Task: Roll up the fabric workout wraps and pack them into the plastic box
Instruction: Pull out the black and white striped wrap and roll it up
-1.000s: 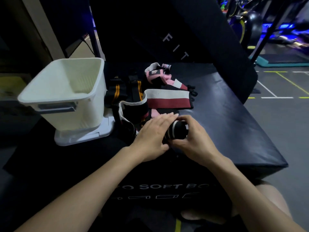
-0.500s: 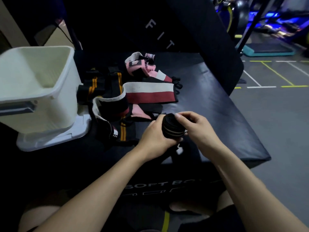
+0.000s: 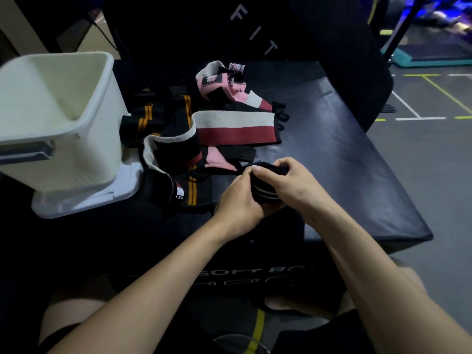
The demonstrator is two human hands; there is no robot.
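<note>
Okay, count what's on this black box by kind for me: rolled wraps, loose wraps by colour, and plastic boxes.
Rolled black wrap, in both hands: 1
Loose black-and-orange wraps: at least 2
Loose white-and-maroon wrap: 1
Loose pink wraps: at least 1
White plastic box: 1
Total: at least 6

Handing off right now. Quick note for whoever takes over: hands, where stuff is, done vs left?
Left hand and right hand: both in a grip on the black rolled wrap, above the black padded box.
White plastic box: at left, standing on its lid; nothing visible inside.
Loose: red and white wrap, pink wrap, black and orange wraps, piled beside the box.
Done: one wrap nearly rolled. Left: pack it, then roll and pack the rest.
</note>
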